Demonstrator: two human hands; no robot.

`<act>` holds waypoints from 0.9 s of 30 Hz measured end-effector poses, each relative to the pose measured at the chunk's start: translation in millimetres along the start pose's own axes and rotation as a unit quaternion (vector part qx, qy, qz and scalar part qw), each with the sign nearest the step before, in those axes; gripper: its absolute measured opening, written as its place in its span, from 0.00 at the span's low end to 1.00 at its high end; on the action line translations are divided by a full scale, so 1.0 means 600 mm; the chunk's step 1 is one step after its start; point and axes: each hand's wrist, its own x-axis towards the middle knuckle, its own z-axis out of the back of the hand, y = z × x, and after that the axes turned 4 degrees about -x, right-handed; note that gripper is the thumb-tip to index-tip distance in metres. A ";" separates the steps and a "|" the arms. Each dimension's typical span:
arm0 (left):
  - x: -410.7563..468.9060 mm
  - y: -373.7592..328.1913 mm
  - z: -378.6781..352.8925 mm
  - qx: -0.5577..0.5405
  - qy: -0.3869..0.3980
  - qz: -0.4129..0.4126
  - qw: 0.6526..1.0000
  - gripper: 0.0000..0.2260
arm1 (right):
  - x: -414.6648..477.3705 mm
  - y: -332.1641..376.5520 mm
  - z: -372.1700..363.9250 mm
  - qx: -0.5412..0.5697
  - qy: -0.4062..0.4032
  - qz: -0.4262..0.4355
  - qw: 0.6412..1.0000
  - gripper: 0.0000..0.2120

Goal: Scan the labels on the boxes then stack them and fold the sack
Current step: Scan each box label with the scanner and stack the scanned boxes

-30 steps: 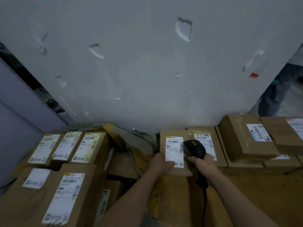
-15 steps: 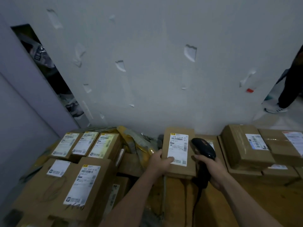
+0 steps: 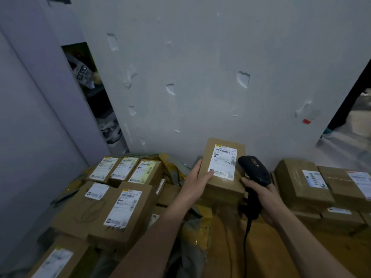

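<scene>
Grey wall, box pinched by left fingers, scanner in right hand

left grip clasping, right grip curled

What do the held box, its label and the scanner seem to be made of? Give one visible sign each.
Held box: matte brown cardboard, by its dull tan face. Label: white paper, printed with a barcode. Scanner: probably black plastic, a smooth moulded shell with slight sheen.
</scene>
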 end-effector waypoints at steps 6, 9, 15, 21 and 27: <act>-0.040 -0.012 0.040 -0.024 -0.055 0.017 0.998 0.21 | -0.028 0.006 -0.040 -0.002 0.049 0.016 0.999 0.27; -0.055 -0.020 0.071 -0.020 -0.056 0.010 0.998 0.21 | -0.045 0.005 -0.063 -0.013 0.056 0.019 0.998 0.27; -0.065 -0.004 0.148 -0.005 -0.052 0.010 0.999 0.19 | -0.077 -0.001 -0.145 -0.026 0.058 0.030 0.998 0.21; -0.073 0.026 0.239 0.022 -0.021 0.007 0.999 0.18 | -0.084 -0.028 -0.252 -0.042 0.006 0.007 0.999 0.26; -0.080 0.038 0.304 0.010 0.011 0.006 1.000 0.14 | -0.092 -0.054 -0.322 -0.044 -0.019 0.001 0.999 0.27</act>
